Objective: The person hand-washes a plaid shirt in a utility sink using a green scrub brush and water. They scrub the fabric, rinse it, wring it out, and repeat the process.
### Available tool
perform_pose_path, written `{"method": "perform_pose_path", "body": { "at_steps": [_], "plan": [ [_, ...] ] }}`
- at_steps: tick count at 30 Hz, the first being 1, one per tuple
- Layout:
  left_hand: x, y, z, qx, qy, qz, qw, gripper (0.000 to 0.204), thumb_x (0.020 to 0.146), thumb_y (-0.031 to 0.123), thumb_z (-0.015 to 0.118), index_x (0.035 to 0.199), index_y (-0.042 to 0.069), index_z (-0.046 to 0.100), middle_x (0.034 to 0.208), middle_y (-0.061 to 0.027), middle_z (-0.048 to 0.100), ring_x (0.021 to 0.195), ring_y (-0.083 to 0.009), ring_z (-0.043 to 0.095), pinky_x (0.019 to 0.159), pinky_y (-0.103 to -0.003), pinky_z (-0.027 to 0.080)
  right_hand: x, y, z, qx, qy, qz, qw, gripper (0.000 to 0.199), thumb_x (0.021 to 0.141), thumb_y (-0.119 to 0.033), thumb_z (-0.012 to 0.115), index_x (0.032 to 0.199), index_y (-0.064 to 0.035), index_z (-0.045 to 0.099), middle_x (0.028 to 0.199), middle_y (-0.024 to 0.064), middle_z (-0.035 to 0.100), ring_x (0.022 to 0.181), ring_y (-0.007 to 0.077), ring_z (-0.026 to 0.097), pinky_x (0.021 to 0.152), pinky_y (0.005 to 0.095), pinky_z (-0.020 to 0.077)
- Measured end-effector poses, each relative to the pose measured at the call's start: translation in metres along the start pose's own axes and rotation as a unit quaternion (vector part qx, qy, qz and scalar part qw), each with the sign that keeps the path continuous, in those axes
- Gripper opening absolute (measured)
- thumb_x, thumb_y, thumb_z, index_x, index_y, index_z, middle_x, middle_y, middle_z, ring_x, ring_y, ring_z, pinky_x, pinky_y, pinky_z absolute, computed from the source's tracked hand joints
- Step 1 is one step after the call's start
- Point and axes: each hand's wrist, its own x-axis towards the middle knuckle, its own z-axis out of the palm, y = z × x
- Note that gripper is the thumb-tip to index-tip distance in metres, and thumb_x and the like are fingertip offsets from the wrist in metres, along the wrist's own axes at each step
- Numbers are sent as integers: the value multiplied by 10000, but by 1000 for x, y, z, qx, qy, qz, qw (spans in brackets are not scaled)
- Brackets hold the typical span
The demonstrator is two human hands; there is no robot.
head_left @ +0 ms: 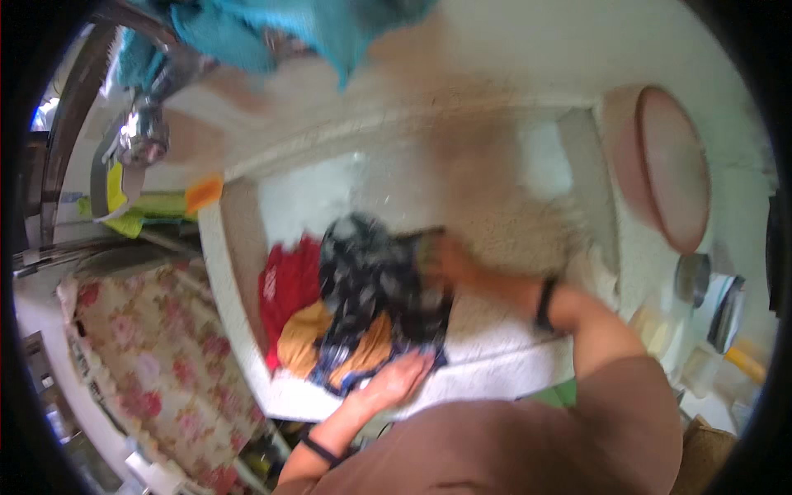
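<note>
A dark patterned garment (pixel 371 276) lies wet in a white stone wash basin (pixel 487 375), over a red cloth (pixel 285 289) and an orange cloth (pixel 301 330). My left hand (pixel 396 379) presses flat on the near edge of the dark garment, fingers spread. My right hand (pixel 450 260) reaches in from the right and grips the garment's far side; the hand is blurred. A black band sits on each wrist.
A pink round basin (pixel 668 169) leans at the back right. A metal tap (pixel 140 136) and teal cloth (pixel 247 29) hang at upper left. A floral covered surface (pixel 157 355) stands to the left. Bottles and containers (pixel 718 305) crowd the right edge.
</note>
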Motion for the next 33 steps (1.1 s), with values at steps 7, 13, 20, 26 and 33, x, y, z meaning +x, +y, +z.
{"method": "perform_pose_path", "body": {
  "at_steps": [7, 13, 20, 26, 33],
  "plan": [
    [106, 40, 0, -323, 20, -380, 867, 319, 990, 252, 469, 1144, -14, 552, 1040, -163, 626, 1000, -249, 594, 888, -358, 455, 49, 210, 8, -31, -107, 255, 961, 451, 877, -412, 585, 1290, -231, 580, 1411, 142, 434, 1284, 413, 389, 1042, 605, 300],
    [239, 53, 61, -314, 65, -49, 946, 384, 960, 265, 479, 1246, 15, 533, 1306, -195, 519, 1248, -351, 464, 1047, -440, 353, -1, 257, -99, -198, -255, 339, 884, 462, 925, -397, 529, 1356, -232, 514, 1439, 181, 389, 1311, 393, 373, 985, 615, 377],
    [21, -57, -59, 398, 90, -277, 870, 408, 778, 370, 654, 1067, 82, 650, 1128, -141, 617, 1136, -350, 524, 993, -646, 303, 69, 216, 22, -95, 110, 389, 910, 343, 892, -147, 529, 1142, 84, 576, 1123, 281, 583, 1084, 392, 542, 944, 479, 443],
    [-65, -56, -111, 454, 58, -361, 813, 518, 755, 268, 636, 1248, 116, 596, 1325, -152, 507, 1300, -369, 391, 1074, -630, 245, 92, -9, 4, 174, -125, -13, 977, 415, 758, -291, 662, 1147, -147, 654, 1157, 194, 579, 1124, 384, 506, 975, 474, 406],
    [14, 3, -47, 53, -64, -149, 985, 488, 828, 425, 654, 1113, 31, 613, 1016, -178, 580, 1006, -347, 538, 855, -430, 472, -54, -8, -24, 27, -58, 144, 988, 373, 805, -283, 662, 1163, -182, 677, 1363, 90, 478, 1086, 353, 483, 918, 444, 416]
  ]
}}
